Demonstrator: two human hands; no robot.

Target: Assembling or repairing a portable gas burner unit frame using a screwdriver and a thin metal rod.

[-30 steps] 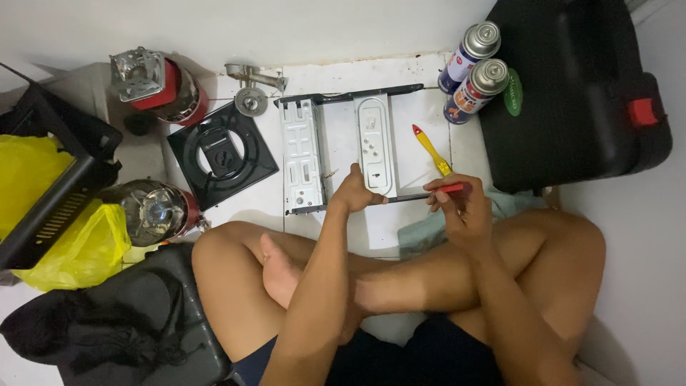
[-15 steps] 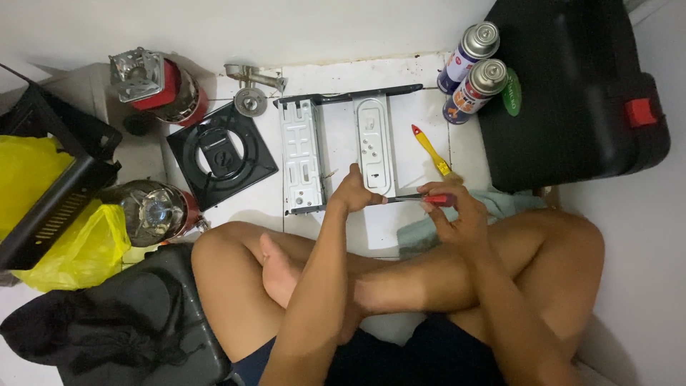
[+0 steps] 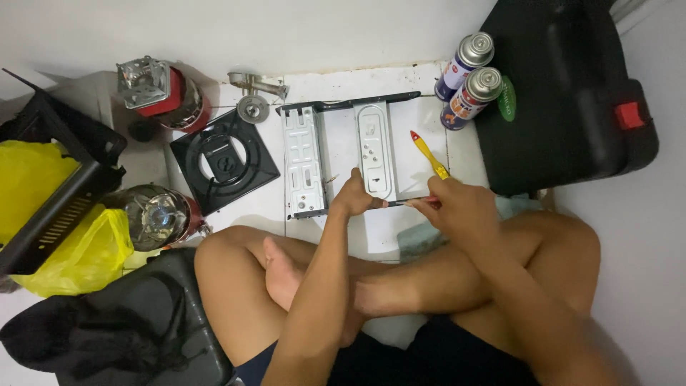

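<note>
Left hand [image 3: 352, 198]: grips near edge of grey pressed-metal frame [image 3: 375, 154].
Right hand [image 3: 457, 207]: closed on red-handled tool [image 3: 418, 202], tip hidden.
Yellow brush [image 3: 429, 154]: lies unheld.

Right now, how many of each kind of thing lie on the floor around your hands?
Spray cans: 2
Metal chassis frame: 1
Yellow-handled brush: 1
Red-handled screwdriver: 1
Black square burner plate: 1
Round red-and-silver burners: 2
Black case: 1
Total: 9
</note>
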